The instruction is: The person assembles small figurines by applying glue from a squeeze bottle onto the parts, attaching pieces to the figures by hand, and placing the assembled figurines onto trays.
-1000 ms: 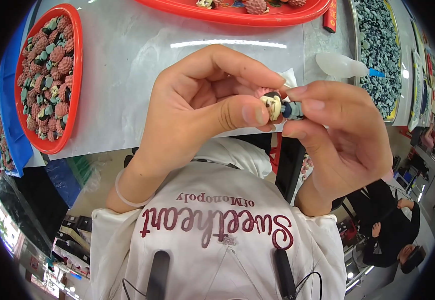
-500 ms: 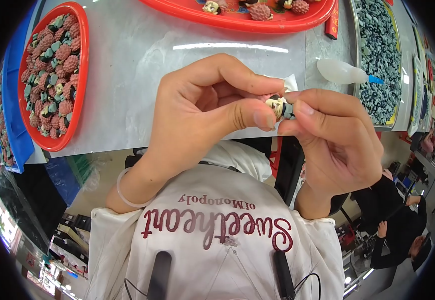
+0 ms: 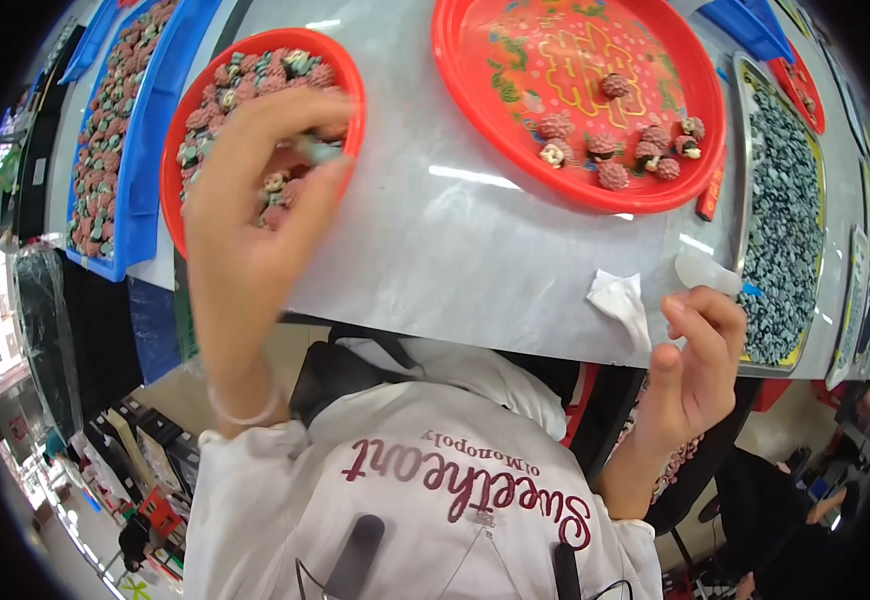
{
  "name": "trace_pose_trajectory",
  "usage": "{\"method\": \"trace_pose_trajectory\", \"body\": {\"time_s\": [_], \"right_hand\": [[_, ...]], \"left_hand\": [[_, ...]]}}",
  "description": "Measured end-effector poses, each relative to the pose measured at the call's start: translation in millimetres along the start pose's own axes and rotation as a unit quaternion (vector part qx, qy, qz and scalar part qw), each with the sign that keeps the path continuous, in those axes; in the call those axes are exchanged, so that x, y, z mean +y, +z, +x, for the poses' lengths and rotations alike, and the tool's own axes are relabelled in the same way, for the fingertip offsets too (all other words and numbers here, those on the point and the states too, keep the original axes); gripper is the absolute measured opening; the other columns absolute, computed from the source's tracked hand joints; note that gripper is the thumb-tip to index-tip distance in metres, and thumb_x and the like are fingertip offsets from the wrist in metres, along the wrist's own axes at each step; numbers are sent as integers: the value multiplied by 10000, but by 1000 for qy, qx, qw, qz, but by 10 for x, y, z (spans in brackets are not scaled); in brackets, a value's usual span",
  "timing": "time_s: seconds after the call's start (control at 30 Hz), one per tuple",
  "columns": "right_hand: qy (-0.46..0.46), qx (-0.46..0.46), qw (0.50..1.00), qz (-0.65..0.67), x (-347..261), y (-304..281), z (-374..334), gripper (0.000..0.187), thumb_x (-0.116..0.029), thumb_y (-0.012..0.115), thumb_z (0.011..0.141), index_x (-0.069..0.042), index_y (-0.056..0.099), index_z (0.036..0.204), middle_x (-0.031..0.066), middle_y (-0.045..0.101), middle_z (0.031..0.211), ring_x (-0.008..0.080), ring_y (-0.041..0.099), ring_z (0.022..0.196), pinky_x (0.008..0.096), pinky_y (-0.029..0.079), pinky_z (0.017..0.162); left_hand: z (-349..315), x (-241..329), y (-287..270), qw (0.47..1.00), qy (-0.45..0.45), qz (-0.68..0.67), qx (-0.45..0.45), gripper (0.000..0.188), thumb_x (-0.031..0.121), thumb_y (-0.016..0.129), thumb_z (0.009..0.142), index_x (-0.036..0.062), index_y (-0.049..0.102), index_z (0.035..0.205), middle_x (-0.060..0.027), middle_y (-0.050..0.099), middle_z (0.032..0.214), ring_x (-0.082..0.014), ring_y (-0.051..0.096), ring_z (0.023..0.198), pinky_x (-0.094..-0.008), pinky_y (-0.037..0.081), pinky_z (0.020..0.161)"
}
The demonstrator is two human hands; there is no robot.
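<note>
My left hand (image 3: pixel 225 215) is over the red basin (image 3: pixel 353 85) at the left, smeared by motion. Its thumb and fingertips curve toward each other around a blurred grey-green patch; I cannot tell whether they grip it. Small figurines (image 3: pixel 297 62) with bumpy pink hair and grey-green parts fill the basin. My right hand (image 3: pixel 700 365) hovers at the table's near edge, palm up, its fingers loosely bent and apart with nothing in them. Close to it are a crumpled white tissue (image 3: pixel 619 300) and a translucent squeeze bottle (image 3: pixel 705 272) with a blue tip.
A round red tray (image 3: pixel 475 85) with several pink-haired heads (image 3: pixel 613 176) stands at the back. To the right, a metal tray (image 3: pixel 785 230) is filled with small dark grey-green pieces. Beyond the basin is a blue bin (image 3: pixel 145 190) of pink and grey-green parts. A red stick-shaped item (image 3: pixel 710 195) lies beside the tray.
My hands have parted; both held a small pink-haired figurine before. The left has swung left over the basin, while the right has let go and dropped nearer to me. The view has shifted.
</note>
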State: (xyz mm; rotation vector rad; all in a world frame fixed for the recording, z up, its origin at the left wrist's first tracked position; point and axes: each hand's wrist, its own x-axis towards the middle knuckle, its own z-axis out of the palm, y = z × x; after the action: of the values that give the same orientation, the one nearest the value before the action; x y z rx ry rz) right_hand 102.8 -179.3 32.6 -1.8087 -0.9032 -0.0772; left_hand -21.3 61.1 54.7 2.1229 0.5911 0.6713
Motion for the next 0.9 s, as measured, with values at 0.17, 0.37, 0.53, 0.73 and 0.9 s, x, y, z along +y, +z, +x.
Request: {"method": "trace_pose_trajectory", "body": {"time_s": [0.17, 0.37, 0.53, 0.73, 0.9], "right_hand": [[35, -37, 998, 26, 41, 5, 25, 177, -44, 634, 696, 10, 618, 864, 103, 539, 808, 180, 509, 707, 240, 403, 612], [23, -17, 999, 14, 69, -55, 36, 173, 46, 601, 685, 5, 620, 852, 92, 550, 761, 147, 508, 633, 204, 386, 520], [60, 6, 998, 9, 122, -180, 0, 175, 83, 581, 680, 7, 623, 833, 84, 565, 713, 125, 504, 570, 192, 377, 480], [72, -3, 997, 23, 130, -221, 0, 148, 91, 574, 684, 23, 615, 809, 87, 576, 701, 117, 506, 576, 195, 369, 487], [61, -9, 998, 24, 162, -291, -34, 171, 90, 575, 680, 7, 624, 821, 84, 577, 705, 108, 504, 547, 197, 380, 463]], "left_hand": [[69, -204, -338, 908, 73, 412, -8, 227, 34, 534, 742, 77, 555, 964, -73, 528, 1004, -252, 482, 935, -315, 401, 783], [135, -158, -288, 886, -32, 463, -21, 329, 81, 542, 748, 97, 497, 1074, -81, 504, 1047, -256, 455, 975, -339, 366, 835], [59, -42, -399, 899, 33, 430, -75, 351, 71, 538, 745, 94, 490, 1092, -101, 474, 1110, -278, 435, 1019, -345, 342, 872], [24, -25, -445, 909, 49, 394, -123, 377, 20, 551, 711, 76, 496, 1080, -111, 442, 1157, -268, 390, 1111, -349, 317, 920], [94, -95, -500, 926, 56, 337, -159, 395, 18, 556, 703, 72, 490, 1089, -112, 424, 1177, -261, 382, 1118, -342, 317, 922]]}}
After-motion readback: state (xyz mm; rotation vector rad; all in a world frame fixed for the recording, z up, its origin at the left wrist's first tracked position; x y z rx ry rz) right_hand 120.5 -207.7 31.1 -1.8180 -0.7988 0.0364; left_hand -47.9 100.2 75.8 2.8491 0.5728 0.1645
